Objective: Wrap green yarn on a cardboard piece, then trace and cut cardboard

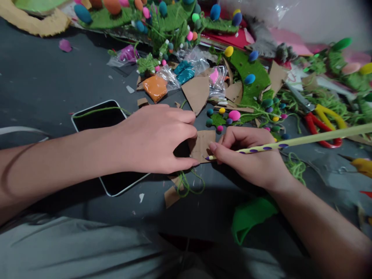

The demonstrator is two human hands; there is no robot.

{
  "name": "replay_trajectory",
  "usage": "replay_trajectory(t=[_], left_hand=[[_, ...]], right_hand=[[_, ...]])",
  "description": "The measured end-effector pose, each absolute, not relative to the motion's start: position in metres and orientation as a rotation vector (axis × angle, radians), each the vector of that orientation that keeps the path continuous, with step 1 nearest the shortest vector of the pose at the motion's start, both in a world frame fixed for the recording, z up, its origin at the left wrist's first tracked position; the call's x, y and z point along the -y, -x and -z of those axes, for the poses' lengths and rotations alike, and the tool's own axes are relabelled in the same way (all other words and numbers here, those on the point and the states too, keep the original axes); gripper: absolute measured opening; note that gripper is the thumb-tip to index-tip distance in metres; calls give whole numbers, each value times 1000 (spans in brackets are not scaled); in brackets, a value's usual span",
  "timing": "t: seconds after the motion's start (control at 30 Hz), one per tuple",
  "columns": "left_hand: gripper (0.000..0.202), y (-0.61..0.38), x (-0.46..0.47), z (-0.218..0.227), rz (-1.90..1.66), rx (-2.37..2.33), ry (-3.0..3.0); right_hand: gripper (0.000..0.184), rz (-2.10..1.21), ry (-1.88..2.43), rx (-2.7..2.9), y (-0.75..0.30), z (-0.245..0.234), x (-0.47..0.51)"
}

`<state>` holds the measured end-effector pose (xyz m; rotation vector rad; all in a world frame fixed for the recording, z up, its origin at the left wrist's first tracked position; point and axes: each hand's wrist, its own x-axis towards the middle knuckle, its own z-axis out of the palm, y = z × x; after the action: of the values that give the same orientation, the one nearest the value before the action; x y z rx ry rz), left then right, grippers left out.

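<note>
A small piece of brown cardboard [205, 144] lies on the dark grey floor mat. My left hand [157, 138] presses down on its left side, fingers curled together over the edge. My right hand [250, 155] grips a yellow pencil with purple dots [290, 142], its tip touching the cardboard's lower edge. The pencil's shaft runs off to the right. A loop of green yarn [188, 186] lies just below the cardboard.
A dark phone [99, 118] lies under my left forearm. Red and yellow scissors [322, 122] sit at the right. Cardboard scraps [197, 93], bags of coloured clay [157, 87], small clay balls and green yarn pieces crowd the far side. Green felt [250, 217] lies near my lap.
</note>
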<state>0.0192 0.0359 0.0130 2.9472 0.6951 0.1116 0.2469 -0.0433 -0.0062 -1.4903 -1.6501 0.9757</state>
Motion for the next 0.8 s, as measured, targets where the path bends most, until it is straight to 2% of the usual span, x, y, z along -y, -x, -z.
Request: replay_trajectory(t=[0.8], left_hand=[[41,-20,-38,-11,-94,-694,-2927]], right_hand=[[34,-946,1516,1575,-247,6,43]])
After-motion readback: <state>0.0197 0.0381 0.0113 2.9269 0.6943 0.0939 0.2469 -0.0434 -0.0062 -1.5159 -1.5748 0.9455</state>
